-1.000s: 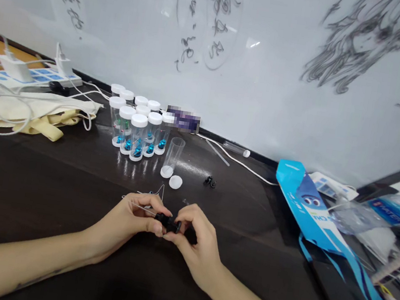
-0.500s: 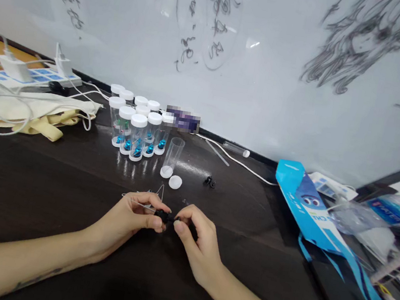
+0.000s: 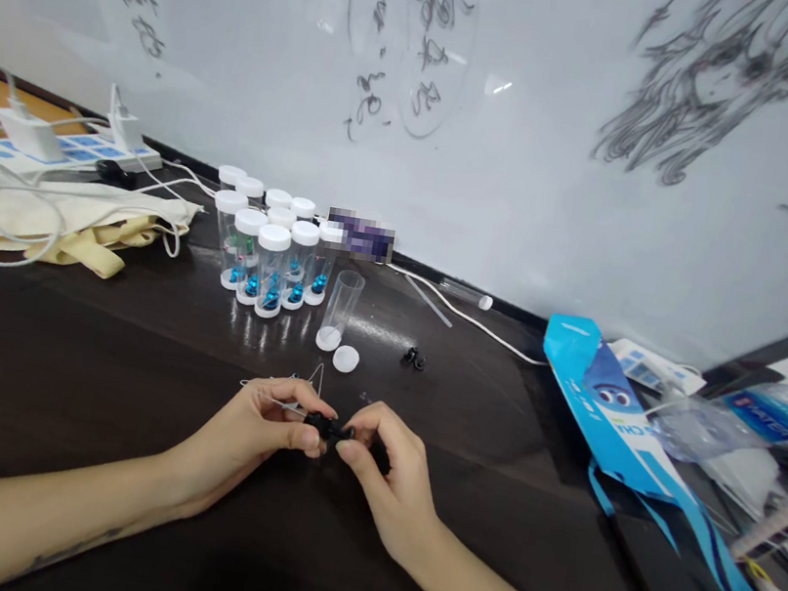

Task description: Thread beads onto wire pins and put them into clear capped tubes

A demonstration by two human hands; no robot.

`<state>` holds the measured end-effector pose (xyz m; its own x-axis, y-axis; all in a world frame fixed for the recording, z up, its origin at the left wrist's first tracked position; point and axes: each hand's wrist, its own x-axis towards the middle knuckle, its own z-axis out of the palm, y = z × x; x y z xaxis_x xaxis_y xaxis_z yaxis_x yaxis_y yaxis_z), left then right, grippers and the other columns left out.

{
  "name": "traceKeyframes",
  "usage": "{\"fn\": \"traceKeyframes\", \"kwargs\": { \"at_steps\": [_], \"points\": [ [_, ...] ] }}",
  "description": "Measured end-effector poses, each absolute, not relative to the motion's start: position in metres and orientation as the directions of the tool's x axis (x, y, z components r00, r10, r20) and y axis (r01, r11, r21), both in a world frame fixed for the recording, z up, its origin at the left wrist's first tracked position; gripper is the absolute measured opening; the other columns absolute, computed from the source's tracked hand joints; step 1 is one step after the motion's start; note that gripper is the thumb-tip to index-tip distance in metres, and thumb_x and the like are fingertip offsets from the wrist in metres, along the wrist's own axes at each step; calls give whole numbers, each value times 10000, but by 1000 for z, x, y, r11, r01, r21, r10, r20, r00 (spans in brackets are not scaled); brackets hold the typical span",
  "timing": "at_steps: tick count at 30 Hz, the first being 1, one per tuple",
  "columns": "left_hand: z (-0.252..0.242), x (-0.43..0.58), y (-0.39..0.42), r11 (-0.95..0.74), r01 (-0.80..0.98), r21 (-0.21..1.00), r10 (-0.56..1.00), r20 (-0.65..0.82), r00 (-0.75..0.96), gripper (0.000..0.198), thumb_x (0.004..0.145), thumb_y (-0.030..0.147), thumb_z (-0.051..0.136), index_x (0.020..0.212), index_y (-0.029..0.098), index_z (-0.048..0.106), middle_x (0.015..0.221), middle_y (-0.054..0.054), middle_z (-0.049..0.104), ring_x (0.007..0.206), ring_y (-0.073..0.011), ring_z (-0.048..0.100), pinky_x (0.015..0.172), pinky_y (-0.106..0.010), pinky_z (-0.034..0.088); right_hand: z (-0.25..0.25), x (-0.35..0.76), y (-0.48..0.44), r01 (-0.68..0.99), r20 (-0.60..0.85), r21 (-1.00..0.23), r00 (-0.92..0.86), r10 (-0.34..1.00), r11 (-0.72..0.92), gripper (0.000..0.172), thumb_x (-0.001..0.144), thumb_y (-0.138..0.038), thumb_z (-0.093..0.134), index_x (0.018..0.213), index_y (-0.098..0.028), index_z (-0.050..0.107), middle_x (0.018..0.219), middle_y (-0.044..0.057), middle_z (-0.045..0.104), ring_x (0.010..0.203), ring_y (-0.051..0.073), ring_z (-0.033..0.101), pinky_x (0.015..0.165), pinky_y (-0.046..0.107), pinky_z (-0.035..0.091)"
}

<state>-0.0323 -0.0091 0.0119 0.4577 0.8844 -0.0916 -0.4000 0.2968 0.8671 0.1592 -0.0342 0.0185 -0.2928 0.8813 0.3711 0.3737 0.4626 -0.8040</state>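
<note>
Between thumb and fingers my left hand (image 3: 275,426) pinches a small black part (image 3: 320,423) with a thin pale wire (image 3: 288,407) running out of it to the left. My right hand (image 3: 387,467) is closed in a pinch at the right end of the same black part, so both hands hold it just above the dark table. Its exact kind is too small to make out. Beyond the hands stands an uncapped clear tube (image 3: 343,303) with a white base, and a white cap (image 3: 346,359) lies beside it. Some small black pieces (image 3: 414,359) lie farther right.
Several white-capped clear tubes (image 3: 271,267) with blue items inside stand at the back left. A cream cloth bag (image 3: 64,222) and a power strip (image 3: 82,152) lie left. At right are a blue package (image 3: 593,395) and a water bottle (image 3: 761,415). A whiteboard (image 3: 516,175) rises behind.
My right thumb has shifted slightly left along the black part. My left hand and the things on the table look unmoved.
</note>
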Motion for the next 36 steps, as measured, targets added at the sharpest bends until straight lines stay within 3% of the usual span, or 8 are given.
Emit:
{"fn": "traceKeyframes", "kwargs": {
  "at_steps": [4, 9, 13, 17, 22, 26, 32, 36],
  "points": [
    [11, -31, -10, 279, -391, 877, 885, -77, 459, 193, 627, 88, 815, 785, 176, 747, 675, 22, 668, 615, -91, 611, 643, -197, 476, 18, 161, -34, 379, 344, -800, -344, 874, 465, 279, 990, -266, 447, 740, -181, 534, 690, -16, 524, 654, 123, 505, 632, 248, 373],
    [10, -32, -8, 284, -401, 871, 891, -85, 446, 193, 646, 103, 808, 814, 179, 750, 683, 11, 675, 631, -97, 613, 657, -203, 478, 17, 158, -34, 363, 435, -775, -286, 854, 517, 66, 901, -240, 613, 898, -190, 569, 807, 0, 528, 724, 137, 518, 669, 252, 405],
    [11, -32, -8, 290, -399, 870, 891, -94, 444, 191, 640, 95, 806, 803, 177, 750, 673, 9, 673, 626, -104, 612, 659, -214, 482, 16, 159, -35, 352, 417, -789, -295, 860, 504, 80, 903, -250, 613, 875, -191, 567, 766, -12, 529, 692, 128, 514, 659, 246, 406],
    [12, -31, -9, 266, -373, 889, 887, -74, 456, 196, 615, 86, 815, 777, 176, 752, 679, 8, 672, 617, -109, 611, 636, -219, 478, 17, 161, -36, 378, 344, -800, -349, 872, 466, 259, 973, -279, 489, 742, -180, 549, 680, -18, 531, 634, 119, 506, 611, 241, 372],
    [11, -32, -8, 278, -366, 888, 895, -101, 435, 186, 639, 109, 807, 803, 182, 758, 682, 6, 672, 639, -108, 607, 662, -220, 477, 16, 159, -35, 388, 378, -792, -294, 878, 471, 97, 899, -268, 620, 865, -189, 574, 779, -11, 532, 668, 122, 498, 641, 243, 394],
    [11, -32, -8, 280, -369, 886, 895, -102, 434, 184, 638, 120, 812, 800, 185, 757, 685, 9, 669, 636, -103, 605, 664, -217, 476, 16, 158, -34, 390, 376, -796, -282, 883, 463, 127, 891, -299, 634, 858, -190, 577, 759, -16, 534, 665, 122, 502, 645, 239, 399],
    [12, -30, -9, 222, -333, 916, 887, -48, 459, 196, 606, 102, 827, 770, 188, 761, 699, 13, 662, 632, -116, 620, 626, -218, 478, 15, 162, -36, 390, 339, -788, -371, 864, 477, 448, 1004, -452, 361, 714, -175, 561, 657, -1, 556, 624, 125, 532, 623, 247, 382],
    [12, -30, -10, 222, -345, 912, 898, -53, 438, 186, 610, 102, 826, 760, 189, 760, 698, 18, 652, 630, -107, 611, 629, -211, 478, 14, 162, -36, 386, 332, -795, -370, 868, 468, 519, 1014, -486, 267, 705, -176, 546, 665, 11, 556, 624, 132, 540, 624, 255, 389]
  ]
}}
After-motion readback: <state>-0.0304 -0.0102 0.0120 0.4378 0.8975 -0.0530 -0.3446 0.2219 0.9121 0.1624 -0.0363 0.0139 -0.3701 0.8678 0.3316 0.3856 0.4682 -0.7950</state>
